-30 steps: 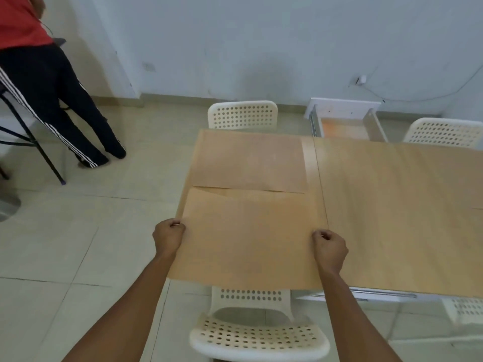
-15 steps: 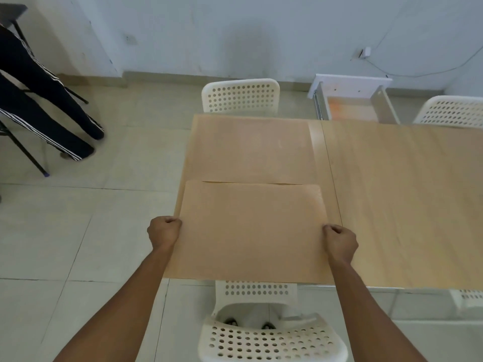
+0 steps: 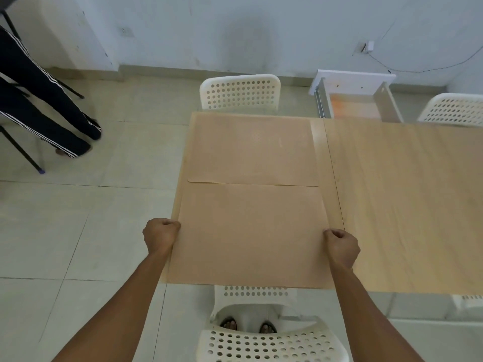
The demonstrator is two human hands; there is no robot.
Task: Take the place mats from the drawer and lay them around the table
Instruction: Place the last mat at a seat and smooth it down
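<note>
Gripping the near mat (image 3: 251,233) by its side edges, the left hand (image 3: 160,235) and right hand (image 3: 341,246) are both fisted shut on it, and it lies flat on the table (image 3: 407,205). Beyond the hands, a second mat (image 3: 252,150) meets its far edge. A white chair (image 3: 271,343) stands below the hands, another chair (image 3: 240,91) past the far mat. Beyond the right hand, the drawer (image 3: 355,100) stands open. Far left of the left hand are someone's legs (image 3: 44,100).

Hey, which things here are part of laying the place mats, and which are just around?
Job: near mat, held by left hand and right hand; far mat; table; open drawer.
Around: chairs, wall cable, a bystander's legs.
</note>
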